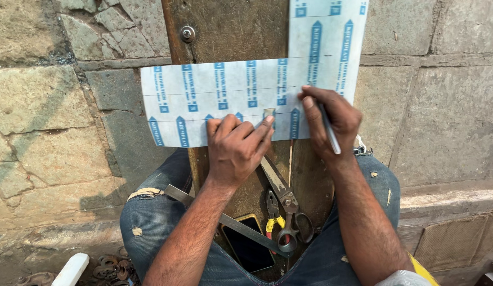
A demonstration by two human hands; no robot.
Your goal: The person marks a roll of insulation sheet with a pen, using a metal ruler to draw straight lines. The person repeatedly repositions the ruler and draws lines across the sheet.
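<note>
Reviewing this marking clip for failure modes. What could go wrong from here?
1. The left hand pins the film-covered sheet only near its lower edge; the left part overhangs the wooden board, so it might pivot and skew the line.
2. The right hand holds the pen close to the left fingertips; a slip could mark them.
3. The scissors, pliers and phone lie loosely between the knees and could slide.

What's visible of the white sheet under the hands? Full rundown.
The white sheet is thin and L-shaped, apparently film-covered, printed with rows of blue arrow-shaped marks and ruled with thin dark lines. It lies flat on a worn wooden board. The left hand presses its lower edge; the right hand, holding a pen, marks it.
</note>
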